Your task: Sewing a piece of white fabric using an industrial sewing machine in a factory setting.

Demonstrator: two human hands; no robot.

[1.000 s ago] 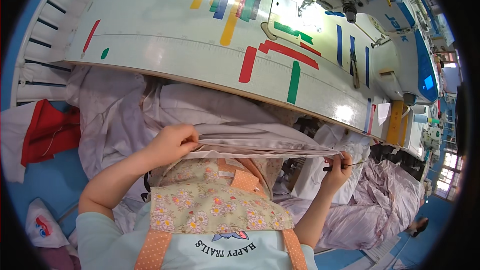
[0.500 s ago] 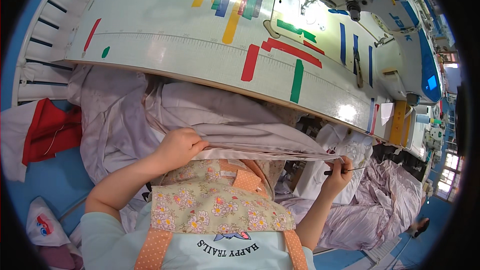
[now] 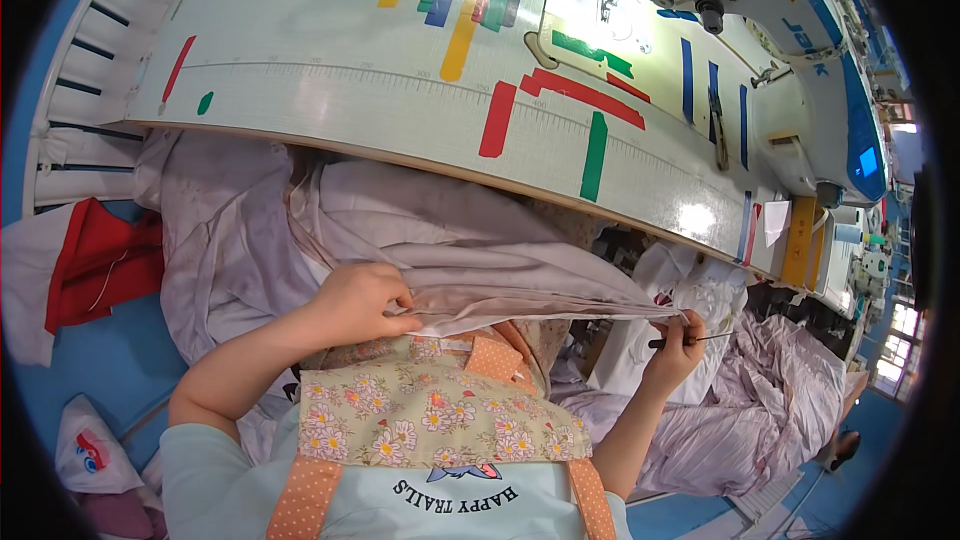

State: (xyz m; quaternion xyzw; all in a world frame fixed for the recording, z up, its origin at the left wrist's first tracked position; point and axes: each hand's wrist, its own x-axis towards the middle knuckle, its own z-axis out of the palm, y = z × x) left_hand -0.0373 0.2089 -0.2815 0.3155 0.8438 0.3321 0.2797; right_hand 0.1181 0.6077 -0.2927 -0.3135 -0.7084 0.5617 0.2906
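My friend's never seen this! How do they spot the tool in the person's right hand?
Start at the big white sewing table across the top, then look below its edge, toward the right, to the person's right hand. That hand grips the tool beside the stretched pale cloth. Its dark handle and thin, straight rod set it apart from the soft cloth next to it.

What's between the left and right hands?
In the head view, gathered pale cloth stretches from the left hand to the right hand.
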